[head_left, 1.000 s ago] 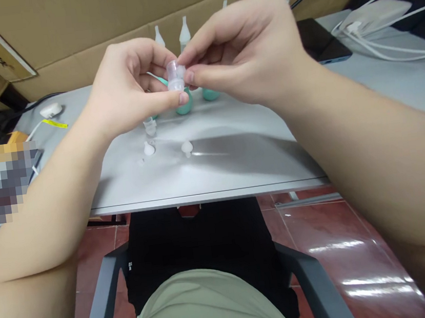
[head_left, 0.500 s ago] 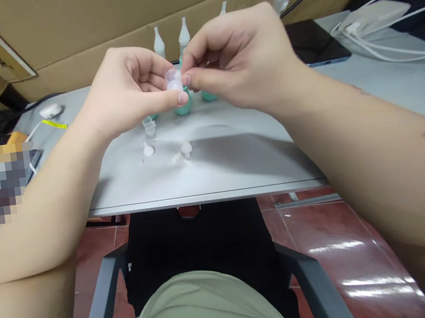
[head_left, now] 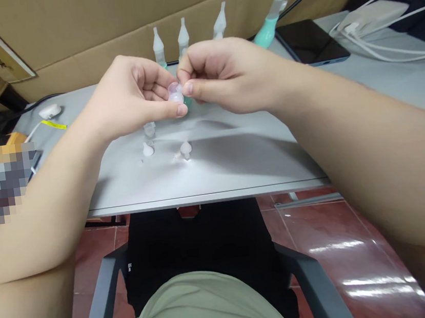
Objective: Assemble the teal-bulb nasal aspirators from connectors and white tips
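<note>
Between its thumb and fingers, my left hand (head_left: 142, 96) grips a small clear plastic cup-shaped part (head_left: 175, 94). The thumb and forefinger of my right hand (head_left: 215, 76) are pinched together at the right rim of this part; whatever lies between them is too small to make out. On the table below sit a similar clear cup part (head_left: 149, 129), partly behind my left hand, a small white cone-shaped tip (head_left: 148, 149) and another white tip (head_left: 185, 150) with a short stem.
Beyond my hands stand several bulb aspirators with pale nozzles (head_left: 183, 34), one with its green bulb (head_left: 266, 32) showing. A dark phone or tablet (head_left: 308, 41) and white cables (head_left: 381, 53) lie right. A white plug (head_left: 50, 111) is left. Cardboard (head_left: 96, 34) walls the back.
Both hands have come slightly lower and nearer, still together at the clear cup part. My right hand has dropped from in front of the right-hand aspirators, so more of them shows.
</note>
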`<state>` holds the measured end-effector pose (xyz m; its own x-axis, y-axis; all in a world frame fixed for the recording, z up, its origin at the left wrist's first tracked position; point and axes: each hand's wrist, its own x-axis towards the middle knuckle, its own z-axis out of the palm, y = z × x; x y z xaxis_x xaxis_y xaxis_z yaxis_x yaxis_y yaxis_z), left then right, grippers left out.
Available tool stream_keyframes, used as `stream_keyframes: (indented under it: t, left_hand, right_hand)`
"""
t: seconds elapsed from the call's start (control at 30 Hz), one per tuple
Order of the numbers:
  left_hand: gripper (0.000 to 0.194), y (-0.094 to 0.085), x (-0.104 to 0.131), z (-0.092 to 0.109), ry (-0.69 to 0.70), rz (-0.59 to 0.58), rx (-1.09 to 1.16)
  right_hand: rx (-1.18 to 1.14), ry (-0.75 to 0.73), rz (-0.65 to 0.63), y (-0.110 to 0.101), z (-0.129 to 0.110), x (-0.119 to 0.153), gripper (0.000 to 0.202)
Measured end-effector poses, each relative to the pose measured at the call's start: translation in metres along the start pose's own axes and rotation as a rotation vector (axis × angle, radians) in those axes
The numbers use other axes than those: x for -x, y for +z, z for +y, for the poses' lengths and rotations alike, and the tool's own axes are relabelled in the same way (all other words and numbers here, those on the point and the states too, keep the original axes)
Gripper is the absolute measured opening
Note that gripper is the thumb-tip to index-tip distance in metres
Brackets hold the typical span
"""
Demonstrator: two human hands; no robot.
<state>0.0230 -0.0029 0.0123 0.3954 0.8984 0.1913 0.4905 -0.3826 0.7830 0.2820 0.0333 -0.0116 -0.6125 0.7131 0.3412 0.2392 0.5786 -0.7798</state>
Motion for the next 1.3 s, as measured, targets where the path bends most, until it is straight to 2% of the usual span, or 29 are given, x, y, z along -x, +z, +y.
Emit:
stream_keyframes:
  t: [0.07,0.2,0.37,0.53,0.7,0.9,1.17,1.3]
  left_hand:
    - [0.022,0.0,-0.001,-0.004,0.008,-0.002,0.035]
    - [0.036,0.003,-0.001,-0.01,0.027,0.034,0.166]
    - [0.046,0.006,0.002,-0.005,-0.015,0.086,0.208]
    - [0.055,0.008,0.004,0.007,-0.093,0.093,0.189]
    - [0.047,0.008,0.005,0.007,-0.097,0.124,0.172]
    - [0.043,0.006,0.006,0.005,-0.087,0.076,0.175]
    - [0.031,-0.002,0.006,-0.003,-0.05,-0.01,0.179]
    - [0.034,0.0,0.005,-0.002,-0.039,-0.013,0.202]
  right_hand:
    - [0.008,-0.007,-0.014,-0.002,0.007,-0.003,0.022]
    - [-0.008,-0.113,-0.074,-0.004,0.022,-0.012,0.028]
    - [0.009,-0.203,0.063,-0.006,0.02,-0.011,0.032]
    - [0.075,-0.223,0.112,-0.007,0.015,-0.004,0.03]
    - [0.109,-0.144,0.102,-0.004,0.017,-0.004,0.029]
    - [0.023,-0.075,0.01,-0.004,0.017,-0.007,0.03]
    - [-0.032,-0.06,-0.112,-0.008,0.02,-0.009,0.033]
    - [-0.066,-0.048,-0.147,-0.011,0.018,-0.007,0.034]
